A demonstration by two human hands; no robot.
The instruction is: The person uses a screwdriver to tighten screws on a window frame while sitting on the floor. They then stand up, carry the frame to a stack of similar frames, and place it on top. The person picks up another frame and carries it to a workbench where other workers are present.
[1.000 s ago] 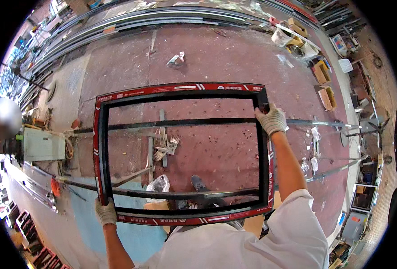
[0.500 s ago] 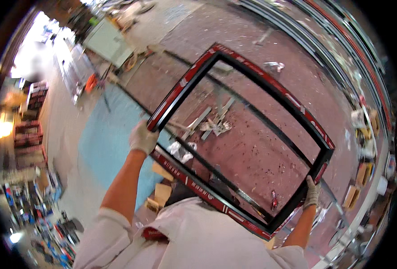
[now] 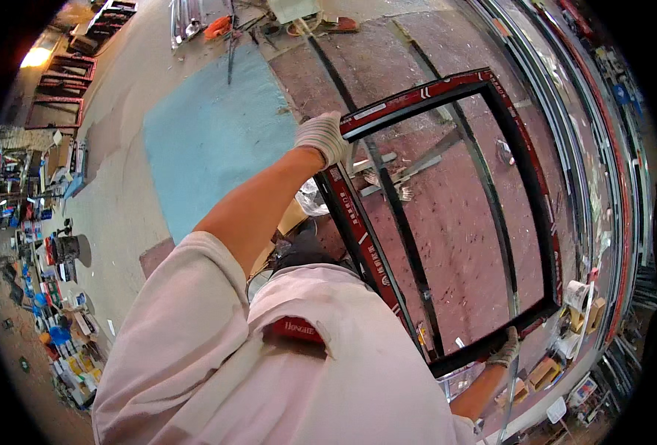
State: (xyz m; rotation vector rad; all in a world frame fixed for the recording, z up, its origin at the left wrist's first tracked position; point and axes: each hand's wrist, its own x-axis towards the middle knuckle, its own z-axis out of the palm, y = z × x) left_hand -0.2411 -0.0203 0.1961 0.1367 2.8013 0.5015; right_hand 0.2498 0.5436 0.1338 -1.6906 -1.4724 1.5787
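My gloved left hand [image 3: 321, 137] grips one corner of the large rectangular black-and-red metal frame [image 3: 536, 200], my gloved right hand [image 3: 506, 348] clamps the opposite corner; it hangs tilted over the reddish floor [image 3: 462, 245]. I'm mid-carry, I judge; swinging it calls for steady grips.

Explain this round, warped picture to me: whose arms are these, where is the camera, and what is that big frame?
The camera sits on a person's head and looks down through a fisheye lens, so straight edges bend near the rim. The pale shirt filling the bottom is the person's own body. Both hands wear light work gloves. The left hand grips a corner of a large rectangular frame, dark with red strips along its edges; the right hand holds the opposite corner, so the frame is carried above the ground. Through it you see a reddish workshop floor with long metal bars, and beside it a blue floor patch.
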